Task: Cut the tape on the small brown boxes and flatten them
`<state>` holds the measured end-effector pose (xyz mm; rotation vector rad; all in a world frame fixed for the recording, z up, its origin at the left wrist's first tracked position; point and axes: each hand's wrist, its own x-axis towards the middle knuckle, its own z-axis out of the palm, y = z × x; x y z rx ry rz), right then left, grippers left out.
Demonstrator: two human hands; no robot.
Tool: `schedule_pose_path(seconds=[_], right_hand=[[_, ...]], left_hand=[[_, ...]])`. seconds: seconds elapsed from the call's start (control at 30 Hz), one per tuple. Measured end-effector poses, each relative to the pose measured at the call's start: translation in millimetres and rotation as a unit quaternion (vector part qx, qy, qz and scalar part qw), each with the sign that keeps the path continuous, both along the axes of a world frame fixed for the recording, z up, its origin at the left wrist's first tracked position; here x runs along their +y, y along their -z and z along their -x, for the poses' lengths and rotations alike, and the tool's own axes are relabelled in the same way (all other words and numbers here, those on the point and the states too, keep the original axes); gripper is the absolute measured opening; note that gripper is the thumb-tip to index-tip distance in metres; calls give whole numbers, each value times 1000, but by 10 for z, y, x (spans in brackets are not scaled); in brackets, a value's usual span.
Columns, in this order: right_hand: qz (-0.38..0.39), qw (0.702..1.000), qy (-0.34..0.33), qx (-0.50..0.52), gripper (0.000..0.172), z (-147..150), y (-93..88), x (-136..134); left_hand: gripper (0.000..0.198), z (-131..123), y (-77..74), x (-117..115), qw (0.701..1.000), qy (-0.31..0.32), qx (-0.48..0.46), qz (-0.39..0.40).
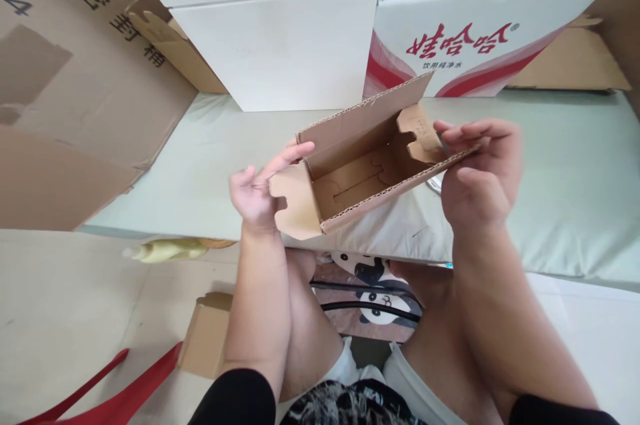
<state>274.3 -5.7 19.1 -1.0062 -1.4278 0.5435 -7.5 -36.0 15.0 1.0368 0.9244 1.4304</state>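
Open cardboard box (360,175) sits tilted, red-lettered carton (460,52) behind it. Right hand (483,178): grip closed on box's right end. Left hand (260,198): against box's left flap (297,202), can't tell if grip's closed.

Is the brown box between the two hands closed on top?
No, the brown box is open, because its end flap at the left is folded outward and its inside bottom shows.
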Motion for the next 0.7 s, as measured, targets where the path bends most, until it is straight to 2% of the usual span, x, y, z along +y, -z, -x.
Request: schedule_pose_path(seconds=[0.13, 0.2, 0.3, 0.43, 0.47, 0.6, 0.7], right_hand=[[7, 987, 23, -162, 45, -28, 35, 14], [23, 979, 22, -200, 45, -48, 59, 21], [36, 992, 5, -120, 37, -65, 125, 54], [22, 999, 0, 34, 9, -48, 160, 108], [27, 998, -1, 63, 7, -42, 149, 113], [33, 989, -44, 134, 21, -18, 107, 104], [3, 979, -77, 190, 27, -6, 152, 108]], left_hand=[[64, 22, -7, -2, 998, 59, -16, 5], [68, 37, 4, 5, 997, 70, -2, 9], [66, 36, 13, 33, 999, 48, 0, 1], [68, 28, 31, 73, 998, 48, -26, -16], [69, 35, 46, 81, 998, 53, -25, -22], [73, 52, 147, 123, 994, 64, 57, -64], [65, -14, 217, 166, 983, 37, 150, -102]])
